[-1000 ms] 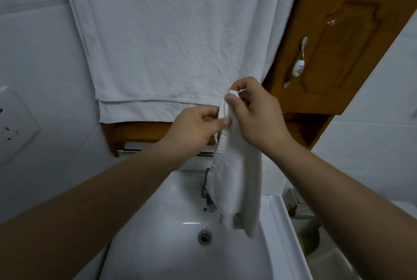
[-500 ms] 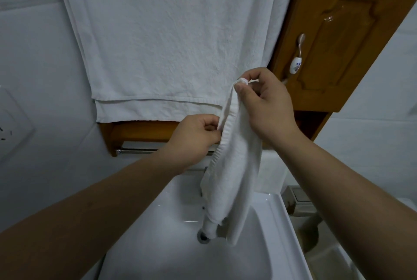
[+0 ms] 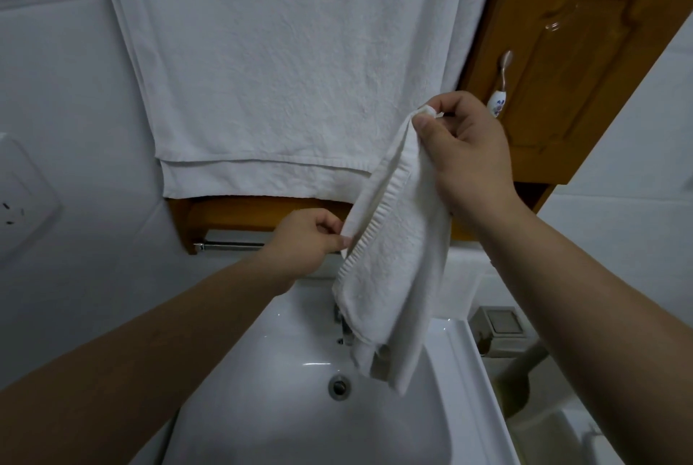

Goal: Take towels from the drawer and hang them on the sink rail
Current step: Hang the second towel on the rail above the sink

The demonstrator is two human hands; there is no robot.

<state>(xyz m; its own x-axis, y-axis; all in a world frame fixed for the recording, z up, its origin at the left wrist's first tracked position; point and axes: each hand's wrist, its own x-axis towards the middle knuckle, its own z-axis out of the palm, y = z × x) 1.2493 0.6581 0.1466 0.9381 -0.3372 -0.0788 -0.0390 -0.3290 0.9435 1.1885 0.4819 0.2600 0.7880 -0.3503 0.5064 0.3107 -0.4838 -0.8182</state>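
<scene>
Right hand (image 3: 467,153) is pinching the top corner of a small white hand towel (image 3: 393,269) between thumb and curled fingers, holding it raised so the cloth is hanging free over the sink (image 3: 468,359). Left hand (image 3: 307,243) is pinching the towel's ribbed side edge lower down, thumb and fingertips closed on the hem, likely pulling it sideways to spread the bunched cloth open before hanging. Neither hand is released; both are grasping the same towel.

The towel is hanging in the air in loose folds, lower end dangling above the basin and partly hiding the faucet (image 3: 347,329), not touching the rail yet. Drain (image 3: 339,386) is showing below it.

The chrome rail (image 3: 228,246) is sitting under the wooden shelf (image 3: 240,215), just behind the left hand; only its left stretch is visible, the rest being hidden by hand and towel. A large white towel (image 3: 292,70) is already hanging above, draped in two layers down the wall, its lower hem ending just above the shelf.

Wooden cabinet door (image 3: 577,63) with a ceramic handle (image 3: 498,95) is sitting at upper right, just behind the right hand. Wall socket (image 3: 22,198) at far left. No drawer in view.

Judgement: the step in hand is unfolding and straightening; draping over the rail is not yet done. The cloth is limp, so two spread grips are keeping an edge taut enough to feed over the bar.
</scene>
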